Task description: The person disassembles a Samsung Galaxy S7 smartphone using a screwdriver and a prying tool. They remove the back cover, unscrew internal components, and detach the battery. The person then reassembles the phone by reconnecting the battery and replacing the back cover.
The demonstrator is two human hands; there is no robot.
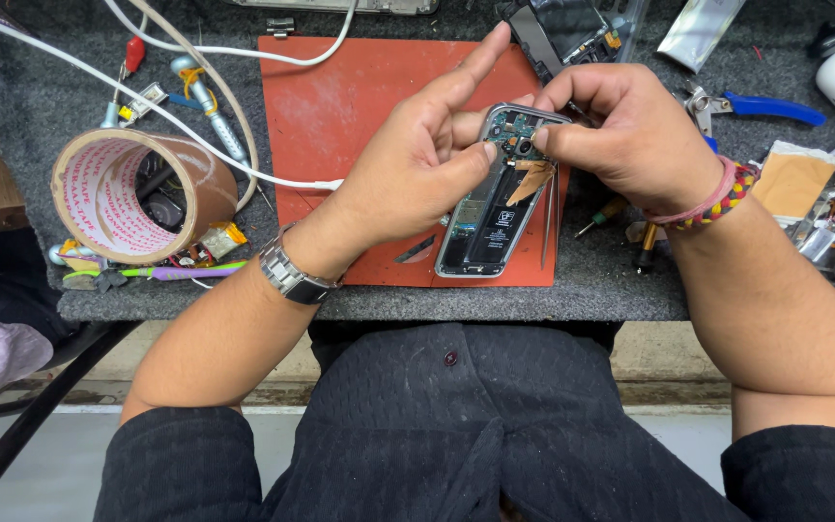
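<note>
The opened phone (pixel 495 208) lay on the red mat (pixel 340 106), long axis running away from the person, top end raised. The left hand (pixel 417 159) pinched its upper left edge; the right hand (pixel 620 126) closed on the top corner, perhaps gripping a small tool.

opened phone (pixel 490 217) laid on work mat (pixel 340 106), mid-desk (pixel 41 97) | tape roll (pixel 137 193) placed left of mat | screwdriver (pixel 207 106) set behind roll | pliers (pixel 761 106) placed right of mat | tweezers (pixel 546 222) laid just right of phone
</note>
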